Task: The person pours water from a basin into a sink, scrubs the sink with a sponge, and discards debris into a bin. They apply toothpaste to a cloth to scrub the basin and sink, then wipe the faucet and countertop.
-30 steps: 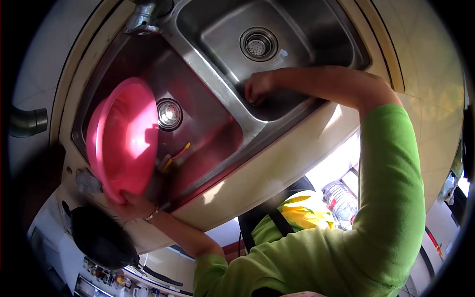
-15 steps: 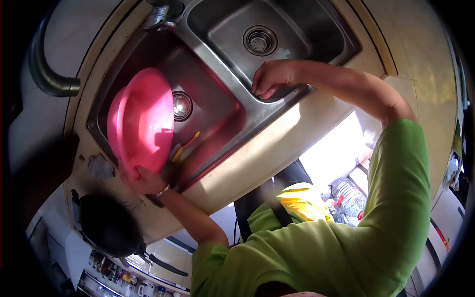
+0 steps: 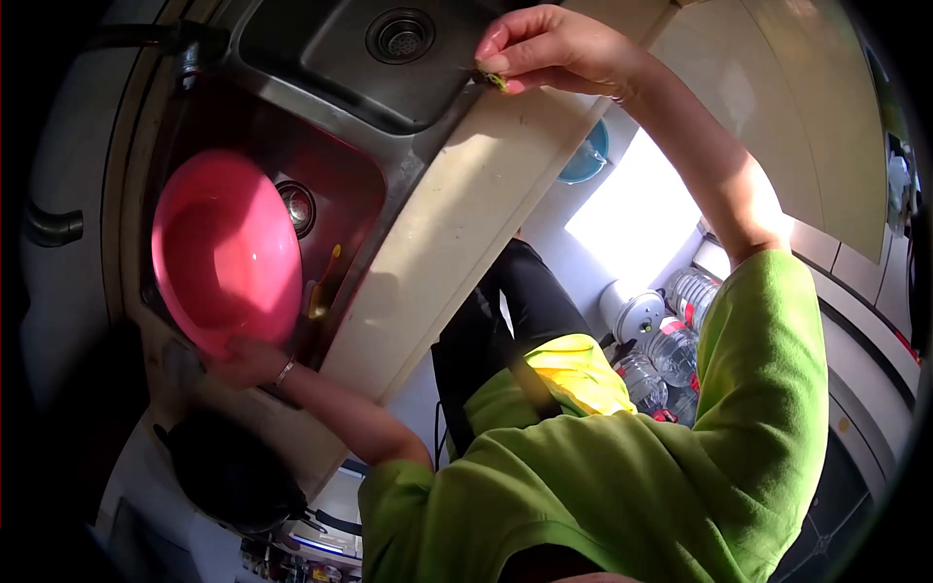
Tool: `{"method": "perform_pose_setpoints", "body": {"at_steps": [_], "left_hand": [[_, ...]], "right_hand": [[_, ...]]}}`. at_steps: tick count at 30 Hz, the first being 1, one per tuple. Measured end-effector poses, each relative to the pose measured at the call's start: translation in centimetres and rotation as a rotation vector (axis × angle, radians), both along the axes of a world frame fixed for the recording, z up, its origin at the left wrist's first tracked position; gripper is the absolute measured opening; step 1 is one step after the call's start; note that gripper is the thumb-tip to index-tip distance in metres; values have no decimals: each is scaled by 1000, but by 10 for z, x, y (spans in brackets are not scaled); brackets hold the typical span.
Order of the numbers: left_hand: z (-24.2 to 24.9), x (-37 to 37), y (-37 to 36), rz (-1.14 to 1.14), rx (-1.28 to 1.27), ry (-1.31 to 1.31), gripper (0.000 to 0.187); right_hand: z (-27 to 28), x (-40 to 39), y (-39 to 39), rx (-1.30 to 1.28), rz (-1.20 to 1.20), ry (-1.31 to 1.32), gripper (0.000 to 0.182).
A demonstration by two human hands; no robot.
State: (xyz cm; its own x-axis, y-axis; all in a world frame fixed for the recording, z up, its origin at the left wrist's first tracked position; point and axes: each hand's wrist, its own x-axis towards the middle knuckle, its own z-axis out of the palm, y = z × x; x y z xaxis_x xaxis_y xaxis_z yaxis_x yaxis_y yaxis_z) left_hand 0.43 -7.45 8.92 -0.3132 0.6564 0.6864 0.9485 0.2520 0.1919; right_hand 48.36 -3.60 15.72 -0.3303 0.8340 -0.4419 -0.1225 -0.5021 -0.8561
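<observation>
A pink plastic basin (image 3: 262, 277) sits tilted in the left bowl of a steel double sink. My left hand (image 3: 251, 362) grips its near rim. My right hand (image 3: 559, 53) is raised over the counter edge beside the right sink bowl, its thumb and fingers pinched on a small bit of green scraps (image 3: 494, 80), perhaps vegetable. Right of the basin, partly in shade, lies a yellow-handled utensil (image 3: 328, 272); its head is hard to make out. A drain (image 3: 296, 206) shows beside the basin, and another drain (image 3: 401, 37) is in the right bowl.
A faucet (image 3: 190, 58) stands behind the sink. A black pan (image 3: 228, 471) is at the lower left. On the floor are a blue bucket (image 3: 585, 155), a white lidded container (image 3: 637, 313) and several clear plastic bottles (image 3: 671, 352). The pale counter edge (image 3: 457, 209) runs along my front.
My right hand has lifted from the right sink bowl out past the counter edge, carrying the green scraps. My left hand still holds the basin, which now leans more open toward me. The view has shifted.
</observation>
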Motion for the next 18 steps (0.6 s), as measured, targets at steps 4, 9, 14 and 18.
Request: {"method": "perform_pose_setpoints", "body": {"at_steps": [4, 9, 14, 18], "left_hand": [[-5, -6, 2, 38, -42, -20, 33], [-6, -25, 7, -64, 50, 99, 37], [2, -42, 18, -39, 70, 74, 39], [24, -4, 13, 29, 19, -61, 39]], "right_hand": [[1, 50, -72, 166, -215, 105, 15], [-89, 92, -158, 84, -561, 169, 17], [-254, 112, -199, -177, -808, 122, 22], [-332, 119, -187, -63, -813, -124, 23]]}}
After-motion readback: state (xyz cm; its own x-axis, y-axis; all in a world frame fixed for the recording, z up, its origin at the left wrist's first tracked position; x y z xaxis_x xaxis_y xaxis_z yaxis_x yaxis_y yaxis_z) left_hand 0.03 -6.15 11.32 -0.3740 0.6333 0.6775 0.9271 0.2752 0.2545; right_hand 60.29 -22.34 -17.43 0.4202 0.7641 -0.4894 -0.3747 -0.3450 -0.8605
